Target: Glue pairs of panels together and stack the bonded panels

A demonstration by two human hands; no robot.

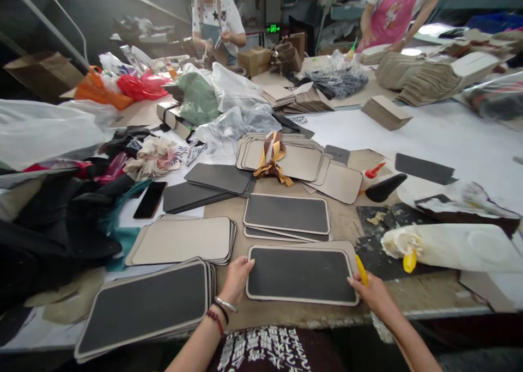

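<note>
A dark rectangular panel with a pale cardboard border (301, 274) lies flat at the table's near edge. My left hand (238, 278) rests its fingers on the panel's left end. My right hand (372, 294) touches the right end and also grips a yellow tool (362, 268) that sticks up from its fingers. A stack of like dark panels (144, 305) lies left of my left hand. Another small stack (286, 215) sits just behind the panel.
Plain cardboard panels (183, 241) lie at left. More (298, 162) lie behind, with a gold ribbon (273, 158). A phone (150, 199), dark sheets (218, 177), and a white glue bottle on its side (453, 247) are nearby. Two people work at the far side.
</note>
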